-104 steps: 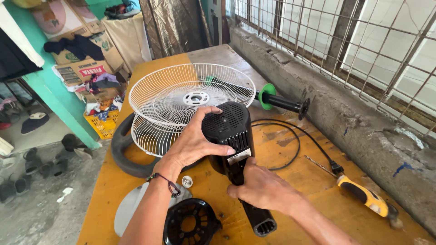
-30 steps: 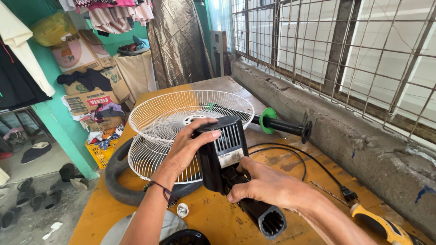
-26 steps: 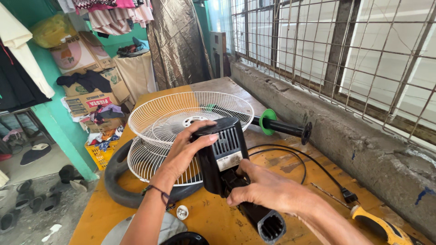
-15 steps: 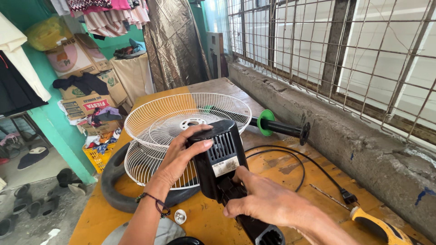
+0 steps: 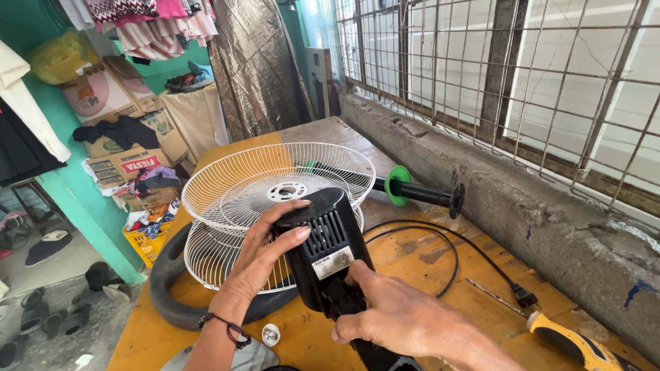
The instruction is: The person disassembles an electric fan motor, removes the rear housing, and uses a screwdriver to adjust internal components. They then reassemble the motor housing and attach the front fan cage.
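Tilted further upright than half a second ago, with the left thumb slid up over its top edge: black fan motor housing (image 5: 323,240), raised above the middle of the yellow tabletop (image 5: 412,254), nearer the front edge than the back. Left hand (image 5: 258,257) cupped against the housing's left flank, fingers (image 5: 292,237) spread narrow and pressed flat onto the slotted rear face, thumb hooked over the top rim. Right hand (image 5: 395,319) clamped lower down around the housing's neck, thumb (image 5: 357,271) lying just beside the white label, remaining fingers curled under and hidden, so grip firm but fingertips out of sight. Housing thus sandwiched: left fingers at its upper left, right fingers at its lower end, vented back turned up toward the camera.

Just behind the housing, two white wire fan guards (image 5: 275,199), stacked one over the other toward the left edge of the tabletop, resting on a black rubber ring (image 5: 172,288) that overhangs that edge. Near the back right, a black rod with a green disc (image 5: 412,189), lying on its side close to the concrete ledge (image 5: 522,206). Black power cord (image 5: 440,254) looped across the right half, plug (image 5: 524,297) pointing at the front right corner. Yellow-handled screwdriver (image 5: 570,340) near that corner, well apart from both hands. Small silver cap (image 5: 270,334) at the front edge, just beside the left wrist.
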